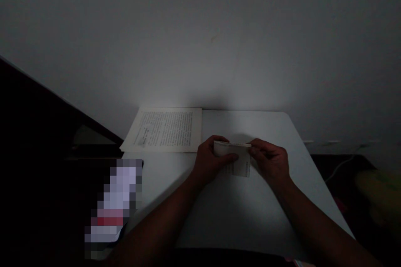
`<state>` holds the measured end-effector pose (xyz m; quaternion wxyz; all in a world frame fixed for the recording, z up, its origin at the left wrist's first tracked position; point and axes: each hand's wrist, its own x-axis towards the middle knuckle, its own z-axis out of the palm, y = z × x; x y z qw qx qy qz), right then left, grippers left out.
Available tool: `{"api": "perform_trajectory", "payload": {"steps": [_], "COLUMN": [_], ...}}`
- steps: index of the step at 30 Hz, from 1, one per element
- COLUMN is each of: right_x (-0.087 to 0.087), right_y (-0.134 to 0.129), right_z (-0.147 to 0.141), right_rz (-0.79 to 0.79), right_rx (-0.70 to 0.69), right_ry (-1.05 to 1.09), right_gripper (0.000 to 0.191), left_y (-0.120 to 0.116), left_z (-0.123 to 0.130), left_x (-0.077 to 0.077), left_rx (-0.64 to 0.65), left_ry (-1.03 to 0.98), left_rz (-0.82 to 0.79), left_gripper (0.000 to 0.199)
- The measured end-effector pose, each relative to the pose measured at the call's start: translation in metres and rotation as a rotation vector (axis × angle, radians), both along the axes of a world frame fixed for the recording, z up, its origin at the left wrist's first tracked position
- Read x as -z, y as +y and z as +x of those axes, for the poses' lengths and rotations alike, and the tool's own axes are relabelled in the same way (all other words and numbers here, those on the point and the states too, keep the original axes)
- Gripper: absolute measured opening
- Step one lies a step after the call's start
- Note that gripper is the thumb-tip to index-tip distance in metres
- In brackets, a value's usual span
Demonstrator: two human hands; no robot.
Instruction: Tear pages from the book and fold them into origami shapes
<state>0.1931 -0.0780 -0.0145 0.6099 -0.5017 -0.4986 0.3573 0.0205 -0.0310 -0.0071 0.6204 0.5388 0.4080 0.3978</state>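
So the paper (242, 164) was up over the table (266, 126), left hand (209, 159) clamped on one side, right hand (273, 163) pinching the other, kinda mid-fold I'd guess, next move probably needing evened-up edges.

Dim light; bare grey wall (175, 41); white table (244, 225)

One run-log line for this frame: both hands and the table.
left hand: holding folded paper, thumb across front | right hand: fingers at its upper right corner | table: printed sheet lying at far left
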Motion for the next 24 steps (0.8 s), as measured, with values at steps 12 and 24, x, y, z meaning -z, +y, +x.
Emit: {"api": "perform_trajectory", "payload": {"steps": [12, 24], "right_x": [0.003, -0.006], "right_y": [0.002, 0.003], "right_z": [0.002, -0.003], "right_rz": [-0.021, -0.074], "right_rx": [-0.044, 0.080], "right_ry": [0.010, -0.122], "right_gripper": [0.011, 0.016], "left_y": [-0.001, 0.000], "left_z": [0.000, 0.000], "left_x": [-0.001, -0.003], "left_rx": [0.006, -0.008], "left_ry": [0.016, 0.070], "left_rz": [0.031, 0.053], "left_gripper": [0.040, 0.041]}}
